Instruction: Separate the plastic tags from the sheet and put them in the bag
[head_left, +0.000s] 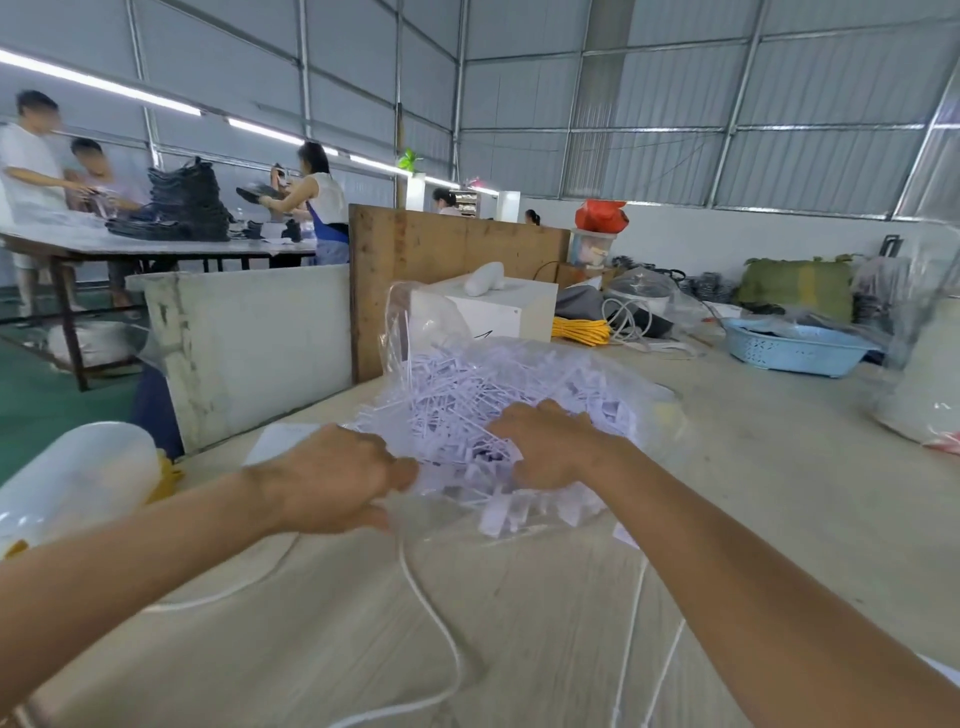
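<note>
The clear bag of white plastic tags lies on the desk. The left hand has its grip pinched on the bag's near edge; the right hand rests flat on the tags beside it. Best to hold the mouth taut so no tags spill out.

The right hand's fingertips are buried among the tags; the left hand's grip is motion-blurred.

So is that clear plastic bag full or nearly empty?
Quite full: the clear bag bulges with a heap of white tags, and both hands reach into the pile at its mouth.
</note>
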